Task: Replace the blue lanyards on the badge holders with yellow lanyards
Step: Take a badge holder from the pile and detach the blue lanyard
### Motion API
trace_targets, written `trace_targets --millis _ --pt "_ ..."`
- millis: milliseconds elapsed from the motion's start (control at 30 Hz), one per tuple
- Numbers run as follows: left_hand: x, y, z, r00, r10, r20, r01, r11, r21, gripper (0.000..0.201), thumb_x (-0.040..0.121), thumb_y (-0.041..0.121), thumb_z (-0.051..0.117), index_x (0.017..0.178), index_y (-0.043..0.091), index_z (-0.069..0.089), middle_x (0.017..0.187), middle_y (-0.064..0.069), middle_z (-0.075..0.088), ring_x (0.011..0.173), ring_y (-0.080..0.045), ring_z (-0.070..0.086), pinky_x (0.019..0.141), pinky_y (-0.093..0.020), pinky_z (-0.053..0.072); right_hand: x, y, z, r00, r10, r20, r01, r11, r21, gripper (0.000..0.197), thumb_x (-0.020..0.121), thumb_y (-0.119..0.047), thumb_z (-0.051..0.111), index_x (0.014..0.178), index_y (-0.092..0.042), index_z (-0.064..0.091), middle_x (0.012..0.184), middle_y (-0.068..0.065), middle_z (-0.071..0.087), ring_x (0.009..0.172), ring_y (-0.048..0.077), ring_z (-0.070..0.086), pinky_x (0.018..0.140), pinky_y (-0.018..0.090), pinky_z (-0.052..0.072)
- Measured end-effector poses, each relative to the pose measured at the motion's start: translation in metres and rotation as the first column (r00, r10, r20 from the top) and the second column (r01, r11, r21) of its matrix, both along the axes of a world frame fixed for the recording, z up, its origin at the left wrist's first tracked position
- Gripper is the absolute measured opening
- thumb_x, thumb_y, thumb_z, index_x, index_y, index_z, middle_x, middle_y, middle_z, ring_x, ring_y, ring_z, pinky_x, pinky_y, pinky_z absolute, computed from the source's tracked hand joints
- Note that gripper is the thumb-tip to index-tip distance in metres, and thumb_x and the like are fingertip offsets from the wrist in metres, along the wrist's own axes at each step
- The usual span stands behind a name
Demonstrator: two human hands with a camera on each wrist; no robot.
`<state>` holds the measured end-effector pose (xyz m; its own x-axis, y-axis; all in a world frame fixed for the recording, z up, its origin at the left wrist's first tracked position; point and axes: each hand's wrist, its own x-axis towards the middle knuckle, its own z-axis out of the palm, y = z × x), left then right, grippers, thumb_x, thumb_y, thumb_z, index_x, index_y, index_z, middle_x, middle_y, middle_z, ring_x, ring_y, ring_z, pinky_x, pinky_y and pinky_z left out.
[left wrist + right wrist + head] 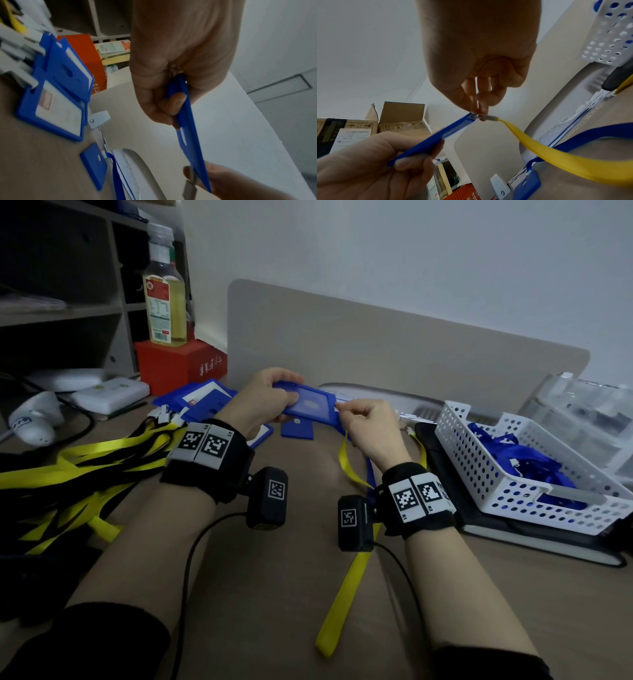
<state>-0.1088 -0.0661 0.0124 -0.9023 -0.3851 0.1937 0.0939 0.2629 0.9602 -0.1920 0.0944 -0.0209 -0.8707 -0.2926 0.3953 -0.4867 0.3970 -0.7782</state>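
My left hand [281, 393] grips one end of a blue badge holder [310, 404] and holds it above the desk. My right hand [344, 409] pinches the small clip [488, 118] of a yellow lanyard [346, 594] at the holder's other end. From the clip the lanyard [556, 159] drops to the desk between my forearms. In the left wrist view the left hand [171, 86] grips the holder [190, 142] edge-on. In the right wrist view the right hand [479, 102] meets the holder [436, 139] at the clip. Whether the clip is hooked into the holder's slot is hidden by my fingers.
A heap of yellow lanyards [68, 474] lies at the left. Several blue badge holders [202, 398] lie behind my left hand, one [93, 165] with a blue lanyard attached. A white perforated basket [513, 494] of blue lanyards [520, 453] stands at the right. A bottle [164, 289] stands on a red box [178, 368].
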Motion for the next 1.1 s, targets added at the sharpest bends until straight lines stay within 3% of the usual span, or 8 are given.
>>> trace_targets --millis 200,300,367,467,567,700,867,1100 --pt "0.015 -0.001 0.009 0.986 -0.139 0.096 0.161 0.945 -0.285 0.066 0.084 0.008 0.068 0.134 0.032 0.033 0.086 -0.014 0.065 0.065 -0.019 0.06 0.059 -0.028 0.055 0.005 0.005 0.005 0.998 -0.051 -0.033 0.052 0.998 0.025 0.03 0.088 -0.035 0.054 0.116 -0.031 0.063 0.098 -0.012 0.065 0.097 0.013 0.06 0.087 0.033 0.048" --pt "0.013 0.001 0.009 0.989 -0.134 0.057 0.143 0.962 -0.231 0.064 0.085 0.012 0.07 0.135 0.03 0.034 0.083 -0.009 0.065 0.061 -0.012 0.06 0.055 -0.022 0.054 0.012 0.004 0.005 0.979 0.167 0.116 -0.161 0.985 -0.062 0.012 0.092 -0.025 0.057 0.092 -0.017 0.067 0.075 -0.003 0.061 0.067 0.011 0.056 0.063 0.025 0.046" --pt "0.007 0.0 0.007 0.999 -0.043 -0.007 0.041 0.986 -0.16 0.058 0.086 0.015 0.07 0.134 0.025 0.037 0.086 -0.007 0.061 0.059 -0.009 0.057 0.05 -0.017 0.049 0.016 0.006 0.005 0.934 0.279 0.223 -0.26 0.959 -0.111 0.023 0.096 -0.021 0.055 0.074 -0.014 0.06 0.057 -0.002 0.047 0.044 0.008 0.038 0.042 0.019 0.029" --pt "0.0 -0.002 0.003 0.995 0.072 -0.071 -0.069 0.997 0.044 0.054 0.089 0.022 0.067 0.134 0.019 0.038 0.088 -0.01 0.059 0.059 -0.013 0.054 0.059 -0.024 0.055 0.018 0.006 0.006 0.887 0.335 0.318 -0.277 0.937 -0.214 0.032 0.098 -0.02 0.052 0.066 -0.018 0.049 0.052 -0.001 0.041 0.036 0.007 0.032 0.034 0.018 0.018" --pt "-0.002 0.004 0.001 0.999 0.029 -0.028 -0.021 0.97 0.242 0.054 0.093 0.035 0.061 0.136 0.016 0.034 0.094 -0.011 0.065 0.07 -0.019 0.061 0.068 -0.031 0.055 0.02 0.003 0.009 0.84 0.355 0.411 -0.155 0.882 -0.445 0.027 0.099 -0.012 0.047 0.072 -0.014 0.046 0.057 0.001 0.053 0.039 0.004 0.047 0.031 0.014 0.024" --pt "0.001 0.023 -0.006 0.964 -0.213 0.156 0.191 0.971 0.145 0.043 0.095 0.048 0.049 0.117 0.012 0.058 0.104 -0.013 0.065 0.088 -0.021 0.063 0.077 -0.028 0.052 0.025 -0.001 0.015 0.74 0.51 0.438 -0.073 0.708 -0.702 0.015 0.101 -0.008 0.043 0.094 -0.009 0.056 0.075 0.003 0.071 0.06 0.01 0.069 0.041 0.013 0.044" --pt "0.008 0.028 -0.009 0.932 -0.273 0.24 0.271 0.962 0.041 0.031 0.094 0.041 0.055 0.087 0.014 0.068 0.051 0.004 0.047 0.044 -0.01 0.044 0.055 -0.023 0.044 0.023 -0.004 0.011 0.751 0.509 0.421 0.01 0.629 -0.777 0.018 0.101 -0.004 0.04 0.115 0.0 0.05 0.094 0.013 0.067 0.067 0.016 0.071 0.054 0.019 0.055" --pt "0.04 0.002 0.0 0.939 -0.094 0.331 0.127 0.989 -0.078 0.032 0.1 0.03 0.049 0.084 0.008 0.067 0.057 0.002 0.032 0.039 -0.008 0.024 0.037 -0.017 0.021 0.016 -0.019 -0.002 0.738 0.45 0.502 0.115 0.65 -0.751 0.01 0.098 -0.001 0.044 0.094 -0.004 0.052 0.095 0.013 0.063 0.058 0.014 0.07 0.053 0.02 0.056"
